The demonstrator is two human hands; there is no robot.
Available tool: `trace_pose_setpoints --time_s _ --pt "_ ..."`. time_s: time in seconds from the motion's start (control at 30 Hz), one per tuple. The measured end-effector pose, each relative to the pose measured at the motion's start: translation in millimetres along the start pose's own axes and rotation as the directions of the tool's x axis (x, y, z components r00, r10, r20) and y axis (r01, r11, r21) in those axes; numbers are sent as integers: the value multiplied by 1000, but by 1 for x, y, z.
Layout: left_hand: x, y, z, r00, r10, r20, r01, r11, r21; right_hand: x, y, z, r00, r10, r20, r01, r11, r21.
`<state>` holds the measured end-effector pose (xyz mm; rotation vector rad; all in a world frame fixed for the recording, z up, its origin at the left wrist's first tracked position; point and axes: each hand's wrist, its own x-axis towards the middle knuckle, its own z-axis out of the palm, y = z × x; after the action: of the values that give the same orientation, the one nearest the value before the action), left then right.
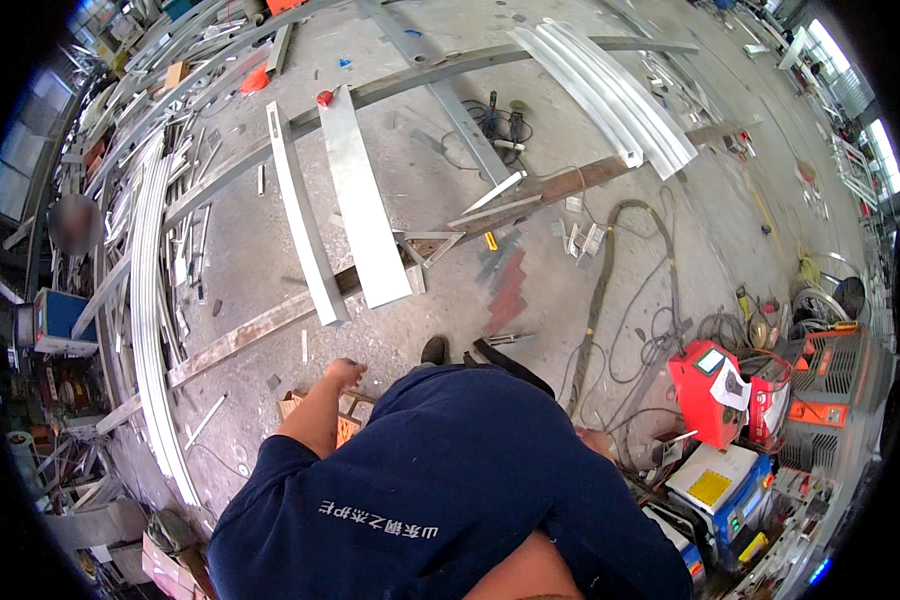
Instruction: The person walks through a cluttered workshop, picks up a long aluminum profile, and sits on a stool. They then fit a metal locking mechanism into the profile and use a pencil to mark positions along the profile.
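The narrow channel (303,215) pointed away, its long axis leaning left. The left hand (345,373) hung near, fingers parted; the right hand (597,441) was too hidden to tell

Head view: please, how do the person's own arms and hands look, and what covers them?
The left hand is bare, with no glove visible; the left forearm is uncovered below a short navy sleeve. It belongs to a navy shirt with white lettering. Only a small bare part of the right hand shows past the shirt.
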<state>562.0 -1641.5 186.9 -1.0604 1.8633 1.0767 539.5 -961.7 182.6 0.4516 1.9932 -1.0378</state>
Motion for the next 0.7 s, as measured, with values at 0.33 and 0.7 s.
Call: trace_pose_setpoints --time_s 0.33,0.7 --pt "-5 -15 -6 999 4 40 -2 998 -65 -9 -60 9 931 341 -132 -272 886 377" --pt "0 8 -14 997 72 31 -70 997 -43 28 31 35 952 182 244 -302 659 689"
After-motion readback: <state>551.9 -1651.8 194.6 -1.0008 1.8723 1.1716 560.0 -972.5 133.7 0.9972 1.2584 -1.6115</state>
